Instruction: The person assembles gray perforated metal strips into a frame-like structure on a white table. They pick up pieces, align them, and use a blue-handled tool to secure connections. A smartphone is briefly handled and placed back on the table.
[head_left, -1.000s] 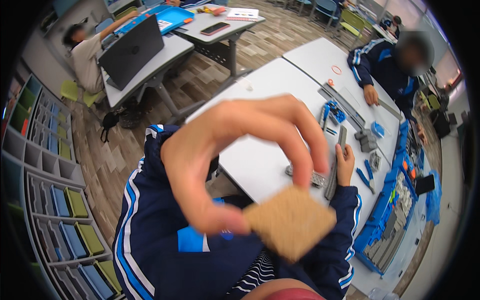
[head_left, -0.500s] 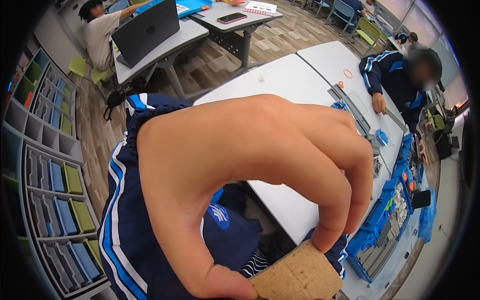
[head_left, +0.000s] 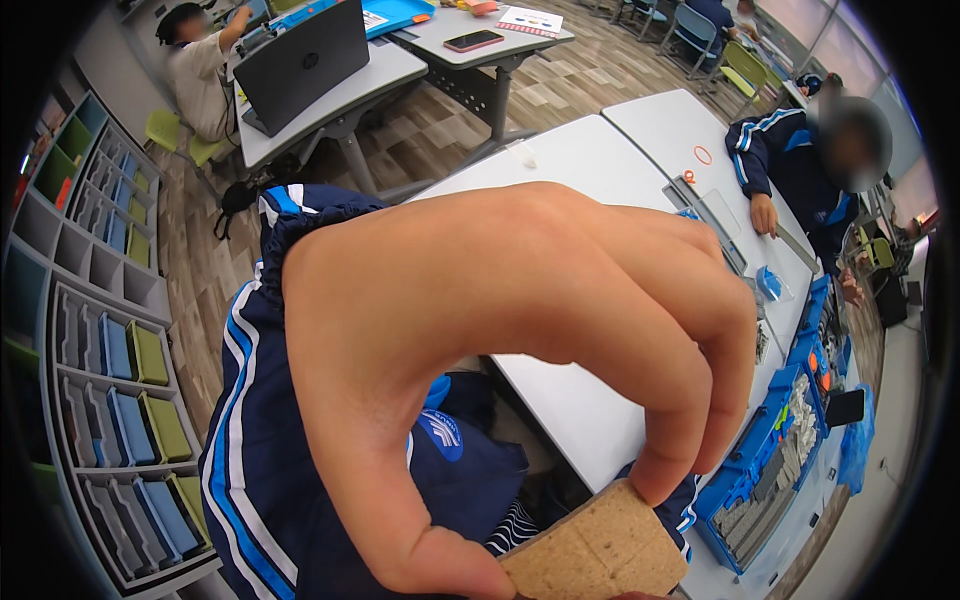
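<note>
We are pinching a tan, biscuit-like piece point(head_left: 605, 555) in our left hand point(head_left: 520, 270).
We are arching that hand out of its dark blue sleeve point(head_left: 245, 420), thumb point(head_left: 450, 565) pressing the piece's left end, curled fingers point(head_left: 672, 430) meeting its top edge, a wide hollow showing between. We are holding the piece at the view's lower edge, near our body. Our right hand is lying out of sight; we cannot tell its state.

A tan, speckled block point(head_left: 605, 555) with faint lines across its face is pinched aslant by the left hand point(head_left: 520, 275).
</note>
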